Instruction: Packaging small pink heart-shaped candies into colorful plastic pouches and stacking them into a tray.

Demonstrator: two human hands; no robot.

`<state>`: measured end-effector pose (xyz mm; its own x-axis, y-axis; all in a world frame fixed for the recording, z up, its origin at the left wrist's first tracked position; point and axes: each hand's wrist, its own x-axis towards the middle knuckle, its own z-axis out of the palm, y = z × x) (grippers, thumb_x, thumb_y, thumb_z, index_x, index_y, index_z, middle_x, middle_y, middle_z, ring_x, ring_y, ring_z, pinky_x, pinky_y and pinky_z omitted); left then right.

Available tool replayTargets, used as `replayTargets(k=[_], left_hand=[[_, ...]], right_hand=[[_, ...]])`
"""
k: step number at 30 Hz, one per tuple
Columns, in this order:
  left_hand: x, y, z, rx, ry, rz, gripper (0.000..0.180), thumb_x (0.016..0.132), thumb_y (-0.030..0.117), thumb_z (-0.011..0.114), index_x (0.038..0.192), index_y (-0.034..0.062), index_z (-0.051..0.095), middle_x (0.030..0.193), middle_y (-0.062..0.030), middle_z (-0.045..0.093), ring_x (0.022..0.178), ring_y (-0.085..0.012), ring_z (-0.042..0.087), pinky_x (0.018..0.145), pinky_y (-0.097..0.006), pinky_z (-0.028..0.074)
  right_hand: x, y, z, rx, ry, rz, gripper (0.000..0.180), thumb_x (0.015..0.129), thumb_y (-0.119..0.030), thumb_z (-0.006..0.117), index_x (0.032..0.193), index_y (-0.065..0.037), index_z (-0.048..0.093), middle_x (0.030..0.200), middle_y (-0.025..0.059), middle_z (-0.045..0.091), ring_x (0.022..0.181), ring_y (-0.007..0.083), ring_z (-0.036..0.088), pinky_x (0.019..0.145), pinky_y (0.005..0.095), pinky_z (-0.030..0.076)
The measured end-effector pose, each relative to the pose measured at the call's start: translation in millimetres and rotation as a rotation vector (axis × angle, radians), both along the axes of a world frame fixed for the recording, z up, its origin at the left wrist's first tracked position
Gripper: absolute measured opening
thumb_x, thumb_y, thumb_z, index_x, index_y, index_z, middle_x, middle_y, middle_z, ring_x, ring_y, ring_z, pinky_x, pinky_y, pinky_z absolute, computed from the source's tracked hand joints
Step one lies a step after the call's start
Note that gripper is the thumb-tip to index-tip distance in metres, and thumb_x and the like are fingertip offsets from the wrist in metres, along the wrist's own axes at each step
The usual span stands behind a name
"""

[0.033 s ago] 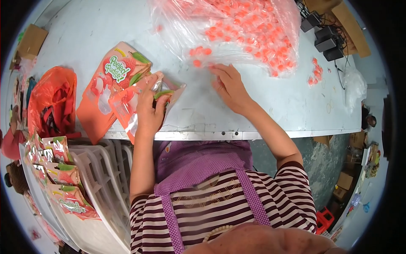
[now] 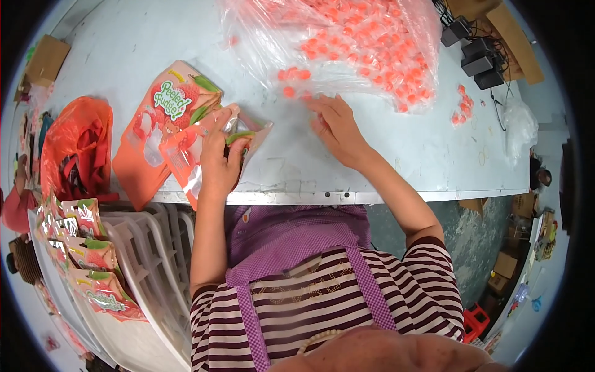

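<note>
My left hand grips an orange printed stand-up pouch by its top and holds its mouth apart at the near edge of the pale table. Under it lies a stack of the same flat orange pouches. My right hand rests palm down on the table with its fingers spread, and its fingertips touch loose small orange wrapped sweets. These spill from the mouth of a big clear plastic bag full of them. I cannot see any sweet inside the right hand.
An orange plastic bag with red items lies at the table's left. White plastic crates below it carry filled pouches. Black power adapters, a small pile of sweets and a cardboard box sit farther off.
</note>
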<state>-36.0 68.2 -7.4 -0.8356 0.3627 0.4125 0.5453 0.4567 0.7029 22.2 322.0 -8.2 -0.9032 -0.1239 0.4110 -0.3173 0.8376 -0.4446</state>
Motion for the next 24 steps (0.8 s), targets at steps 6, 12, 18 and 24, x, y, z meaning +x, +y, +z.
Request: replayTargets(k=[6,12,18,24], left_hand=[[-3,-2,-2,-0.005,-0.071,0.01,0.012,0.08,0.007,0.065,0.087,0.0,0.059,0.129,-0.0162,0.052,0.116,-0.0348,0.051,0.094,-0.039,0.041],[-6,-3,-4,0.024,-0.062,0.0,0.014,0.08,0.006,0.065,0.09,-0.0006,0.058,0.13,-0.0157,0.052,0.115,-0.0336,0.051,0.094,-0.038,0.041],[-1,-2,3,0.005,-0.085,0.014,0.024,0.078,0.006,0.066,0.099,-0.0016,0.057,0.127,-0.0168,0.053,0.116,-0.0351,0.05,0.095,-0.039,0.04],[0,-3,-6,-0.009,-0.003,-0.005,0.023,0.078,0.01,0.068,0.09,-0.0011,0.053,0.127,-0.0186,0.052,0.115,-0.0388,0.049,0.093,-0.043,0.04]], right_hand=[[15,28,7,-0.788,-0.362,-0.21,0.023,0.092,-0.015,0.052,0.112,-0.005,0.056,0.112,0.0054,0.051,0.092,0.012,0.054,0.084,0.0271,0.044],[32,20,9,-0.224,-0.169,-0.086,0.034,0.086,-0.013,0.059,0.119,-0.007,0.054,0.129,0.0112,0.046,0.116,0.0256,0.044,0.096,0.0334,0.037],[27,2,13,-0.061,-0.128,0.025,0.051,0.078,-0.012,0.065,0.126,-0.008,0.048,0.134,0.0125,0.043,0.121,0.0316,0.038,0.102,0.0404,0.029],[-17,-3,21,-0.015,-0.082,-0.018,0.044,0.077,-0.011,0.065,0.119,-0.008,0.053,0.122,0.0124,0.05,0.111,0.0312,0.044,0.094,0.0399,0.034]])
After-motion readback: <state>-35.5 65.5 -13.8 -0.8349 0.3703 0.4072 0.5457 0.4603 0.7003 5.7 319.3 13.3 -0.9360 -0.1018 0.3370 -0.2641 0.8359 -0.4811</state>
